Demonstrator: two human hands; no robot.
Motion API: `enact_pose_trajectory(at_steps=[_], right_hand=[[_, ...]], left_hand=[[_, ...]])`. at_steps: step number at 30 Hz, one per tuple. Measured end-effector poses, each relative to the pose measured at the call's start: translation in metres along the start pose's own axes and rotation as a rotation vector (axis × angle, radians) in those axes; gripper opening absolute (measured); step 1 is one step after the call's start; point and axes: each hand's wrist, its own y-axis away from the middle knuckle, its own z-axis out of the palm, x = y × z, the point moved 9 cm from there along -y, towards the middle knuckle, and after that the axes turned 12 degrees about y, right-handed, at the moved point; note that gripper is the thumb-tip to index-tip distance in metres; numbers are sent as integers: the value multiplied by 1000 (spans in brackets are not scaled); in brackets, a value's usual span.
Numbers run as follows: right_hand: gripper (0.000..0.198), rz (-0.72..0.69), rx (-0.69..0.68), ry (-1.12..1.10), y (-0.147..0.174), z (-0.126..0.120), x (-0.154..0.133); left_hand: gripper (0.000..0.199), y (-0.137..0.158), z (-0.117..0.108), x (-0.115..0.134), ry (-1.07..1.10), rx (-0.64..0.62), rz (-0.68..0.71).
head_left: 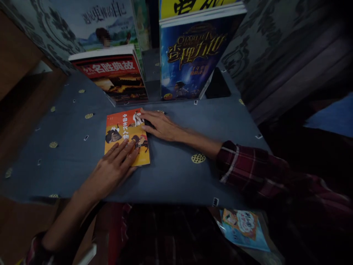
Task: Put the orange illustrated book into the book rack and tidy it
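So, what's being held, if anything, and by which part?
No clear grip: left hand rests low on the orange book; right hand touches its upper right edge.

I read 中国古代人物 on the orange-and-yellow book (pixel 125 127), between the tabletop's (pixel 171 176) front and back edges. Nearer the back edge, I make out 名胜典故 on the red book (pixel 118 79), 更棒的自己 on the tall pale book (pixel 88 31) behind it, and CHARLIE plus 查理九世 on the dark-blue book (pixel 190 60).

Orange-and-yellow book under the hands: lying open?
No, the orange-and-yellow book lies with its front cover up and closed, the left hand flat across its lower part.
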Motion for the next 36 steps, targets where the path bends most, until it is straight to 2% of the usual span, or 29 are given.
enact_pose_trajectory(at_steps=[8,16,22,26,32,36], right_hand=[[60,-29,-68,111,23,6,-23],[109,-18,-205,110,49,20,-48],[111,-11,-243,154,52,22,-52],[115,7,-303,188,50,21,-54],[117,27,-334,186,51,17,-53],[105,19,-310,182,37,7,-52]], left_hand=[[44,0,0,1,8,1,-19],[48,5,3,-3,74,77,-30],[47,5,-1,-8,121,103,-31],[43,-8,-4,-31,166,89,-103],[49,-46,-8,-96,144,100,-271],[53,-56,-7,-122,191,158,-328]])
